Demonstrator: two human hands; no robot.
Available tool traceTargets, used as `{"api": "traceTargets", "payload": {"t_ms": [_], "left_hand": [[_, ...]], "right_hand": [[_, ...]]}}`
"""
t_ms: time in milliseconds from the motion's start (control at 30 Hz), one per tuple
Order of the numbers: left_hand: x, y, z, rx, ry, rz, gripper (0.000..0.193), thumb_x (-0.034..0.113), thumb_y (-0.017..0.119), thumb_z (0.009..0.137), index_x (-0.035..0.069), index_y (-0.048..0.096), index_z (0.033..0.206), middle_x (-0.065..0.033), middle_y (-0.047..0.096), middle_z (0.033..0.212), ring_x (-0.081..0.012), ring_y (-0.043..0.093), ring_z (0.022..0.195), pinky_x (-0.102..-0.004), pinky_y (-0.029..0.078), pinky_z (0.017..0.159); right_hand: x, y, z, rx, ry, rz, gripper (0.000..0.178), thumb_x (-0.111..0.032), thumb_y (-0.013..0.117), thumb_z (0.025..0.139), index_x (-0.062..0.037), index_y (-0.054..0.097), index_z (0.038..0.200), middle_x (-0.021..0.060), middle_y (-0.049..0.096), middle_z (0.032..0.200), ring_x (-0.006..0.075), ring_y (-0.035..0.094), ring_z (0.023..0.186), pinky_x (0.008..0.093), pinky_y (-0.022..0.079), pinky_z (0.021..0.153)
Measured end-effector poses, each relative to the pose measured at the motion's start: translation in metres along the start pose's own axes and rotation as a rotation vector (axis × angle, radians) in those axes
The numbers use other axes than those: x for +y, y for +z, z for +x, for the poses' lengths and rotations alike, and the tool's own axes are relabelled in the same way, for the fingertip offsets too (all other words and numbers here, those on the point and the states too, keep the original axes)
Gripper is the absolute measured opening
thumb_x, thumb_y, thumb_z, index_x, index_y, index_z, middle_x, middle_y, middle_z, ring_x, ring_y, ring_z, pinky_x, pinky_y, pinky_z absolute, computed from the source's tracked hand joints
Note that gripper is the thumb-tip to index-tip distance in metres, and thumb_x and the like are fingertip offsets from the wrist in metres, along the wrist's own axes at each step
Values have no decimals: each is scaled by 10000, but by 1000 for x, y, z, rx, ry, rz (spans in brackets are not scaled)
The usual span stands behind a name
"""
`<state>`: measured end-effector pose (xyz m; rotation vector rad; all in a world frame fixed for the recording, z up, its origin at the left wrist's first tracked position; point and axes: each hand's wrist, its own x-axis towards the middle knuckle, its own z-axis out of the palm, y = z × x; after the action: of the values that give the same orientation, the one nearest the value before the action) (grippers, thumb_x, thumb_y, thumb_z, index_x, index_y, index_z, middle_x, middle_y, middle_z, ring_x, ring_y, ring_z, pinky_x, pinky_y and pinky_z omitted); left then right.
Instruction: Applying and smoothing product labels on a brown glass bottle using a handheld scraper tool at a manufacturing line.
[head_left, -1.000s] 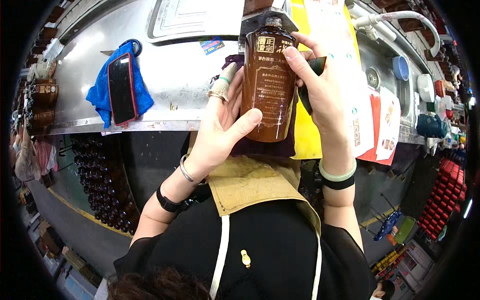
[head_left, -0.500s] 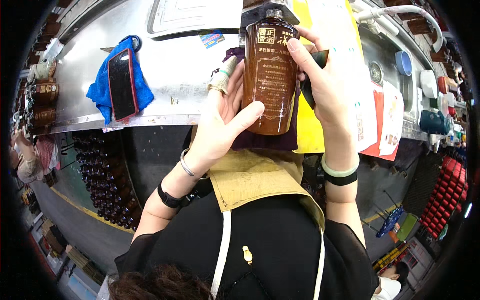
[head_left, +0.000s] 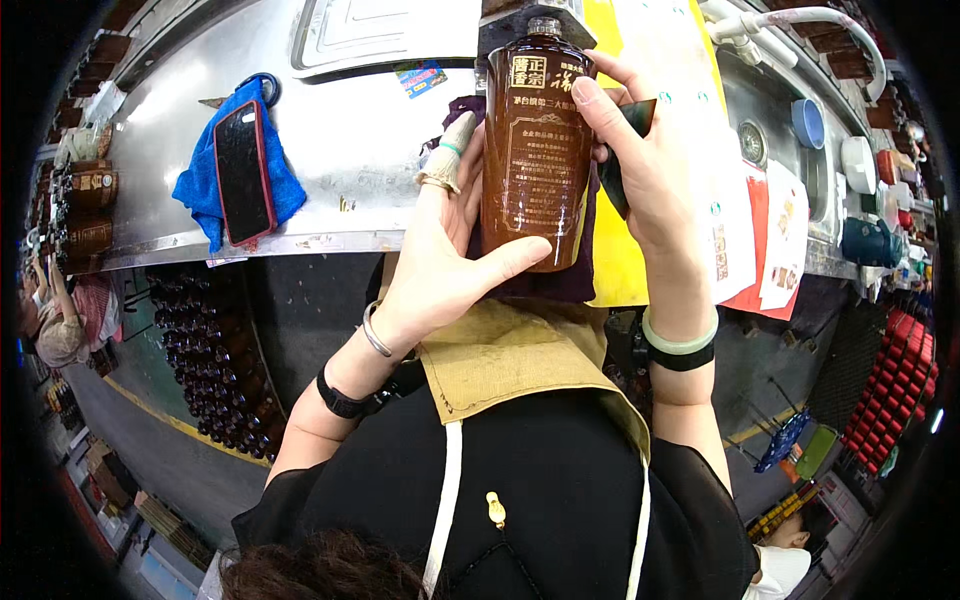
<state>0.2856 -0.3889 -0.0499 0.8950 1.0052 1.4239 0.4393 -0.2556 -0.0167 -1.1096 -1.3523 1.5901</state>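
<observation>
A brown glass bottle (head_left: 535,150) with gold printing and a clear-looking neck stands before me at the bench edge, between both hands. My left hand (head_left: 425,265) cradles its lower left side, thumb laid across the lower front and fingers along the side. A pale cloth-like finger cover (head_left: 443,165) with a green band sits on one of its fingers. My right hand (head_left: 645,165) grips the upper right shoulder, thumb on the printed face. Tucked in that same hand is a dark, flat, thin piece (head_left: 640,120). Dark purple cloth (head_left: 575,285) lies beneath and behind the bottle.
On the metal bench (head_left: 350,150), a phone (head_left: 245,175) rests on a blue cloth (head_left: 285,190). A metal tray (head_left: 390,35) lies farther back. Yellow sheet (head_left: 620,270) and white papers (head_left: 735,245) cover the right side, beside a sink with a blue cup (head_left: 807,125). Bottles (head_left: 215,370) stand below left.
My left thumb has slid right and downward along the bottle's lower front. The bottle has shifted very slightly left; my right hand keeps nearly the same place.
</observation>
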Motion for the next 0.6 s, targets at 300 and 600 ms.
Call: {"api": "traceTargets", "payload": {"t_ms": [300, 600], "left_hand": [[-1, 6, 0, 50, -26, 7, 1076, 15, 789, 891, -19, 36, 1659, -236, 168, 1710, -317, 229, 1587, -442, 235, 1292], [1, 9, -1, 38, 16, 56, 1047, 26, 776, 912, -54, 35, 1648, -256, 186, 1692, -318, 239, 1583, -432, 252, 1286]], "right_hand": [[3, 0, -1, -13, 4, -39, 661, -275, 878, 885, 38, 589, 1391, -57, 504, 886, 34, 488, 808, 179, 403, 719], [-1, 1, -3, 0, -20, -120, 711, -241, 896, 867, 56, 554, 1415, -51, 491, 913, 44, 484, 809, 182, 423, 735]]}}
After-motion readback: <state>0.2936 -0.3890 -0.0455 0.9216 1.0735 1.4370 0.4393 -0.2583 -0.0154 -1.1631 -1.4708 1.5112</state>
